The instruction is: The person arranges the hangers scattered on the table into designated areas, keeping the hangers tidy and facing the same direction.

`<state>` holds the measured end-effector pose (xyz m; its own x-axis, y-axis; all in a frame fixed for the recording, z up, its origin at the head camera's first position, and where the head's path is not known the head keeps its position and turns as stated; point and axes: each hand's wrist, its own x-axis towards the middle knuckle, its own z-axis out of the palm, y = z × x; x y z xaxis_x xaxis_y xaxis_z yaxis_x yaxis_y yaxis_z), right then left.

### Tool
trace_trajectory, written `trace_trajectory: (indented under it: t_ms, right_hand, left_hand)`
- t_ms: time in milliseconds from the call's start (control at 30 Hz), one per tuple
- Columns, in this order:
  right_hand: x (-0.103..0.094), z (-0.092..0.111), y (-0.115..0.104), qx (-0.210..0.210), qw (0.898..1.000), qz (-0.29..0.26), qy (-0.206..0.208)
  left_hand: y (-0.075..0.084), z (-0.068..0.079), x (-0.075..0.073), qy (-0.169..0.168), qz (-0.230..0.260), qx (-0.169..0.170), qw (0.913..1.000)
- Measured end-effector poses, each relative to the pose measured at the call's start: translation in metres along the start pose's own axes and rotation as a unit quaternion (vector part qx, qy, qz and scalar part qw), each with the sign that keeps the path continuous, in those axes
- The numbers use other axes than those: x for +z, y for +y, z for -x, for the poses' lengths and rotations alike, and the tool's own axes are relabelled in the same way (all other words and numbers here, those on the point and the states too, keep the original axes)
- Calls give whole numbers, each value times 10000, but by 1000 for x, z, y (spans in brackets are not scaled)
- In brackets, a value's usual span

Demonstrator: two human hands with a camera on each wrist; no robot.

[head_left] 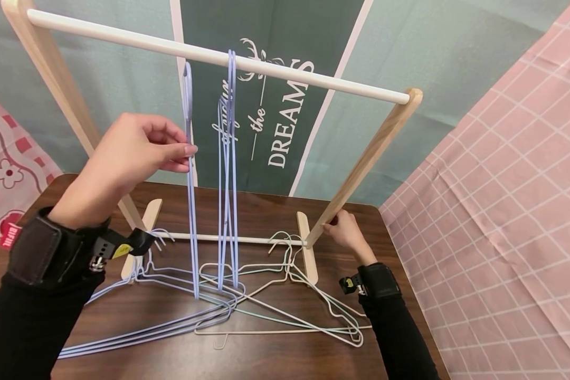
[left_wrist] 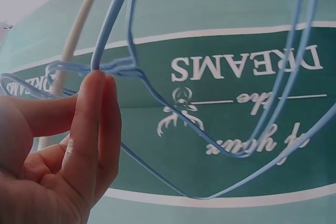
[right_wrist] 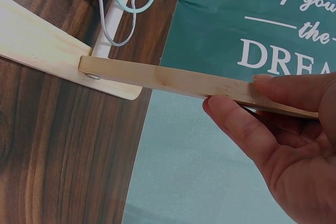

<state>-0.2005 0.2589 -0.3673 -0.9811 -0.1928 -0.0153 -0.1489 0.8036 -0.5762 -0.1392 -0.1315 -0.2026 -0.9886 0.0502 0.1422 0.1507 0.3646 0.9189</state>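
My left hand (head_left: 142, 142) pinches a blue hanger (head_left: 193, 227) between thumb and fingers, near its neck. In the head view this hanger stands upright, its top end just under the white rod (head_left: 138, 41). Right of it, two more blue hangers (head_left: 234, 211) hang from that rod by their hooks. My right hand (head_left: 347, 232) grips the right wooden post (head_left: 361, 153) of the rack low down, above its foot. The right wrist view shows thumb and fingers on either side of the post (right_wrist: 178, 81).
Several blue hangers (head_left: 147, 324) lie on the brown table (head_left: 157, 361) at the left. White and green hangers (head_left: 285, 332) overlap at the right, hooks near the lower bar (head_left: 252, 240). Behind the rack hangs a green cloth with lettering (head_left: 271, 163); a pink checked cloth (head_left: 503, 211) covers the right side.
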Motion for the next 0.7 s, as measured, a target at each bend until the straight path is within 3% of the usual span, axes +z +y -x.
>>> trace_trajectory:
  t_ms: [267, 700]
  right_hand:
    - [-1, 1, -2, -9, 10000, 35, 5]
    - [-1, 1, -2, -31, 10000, 49, -1]
  left_hand:
    - [13, -6, 2, -19, 63, 253, 9997]
    - [25, -17, 7, -143, 171, 78, 9997]
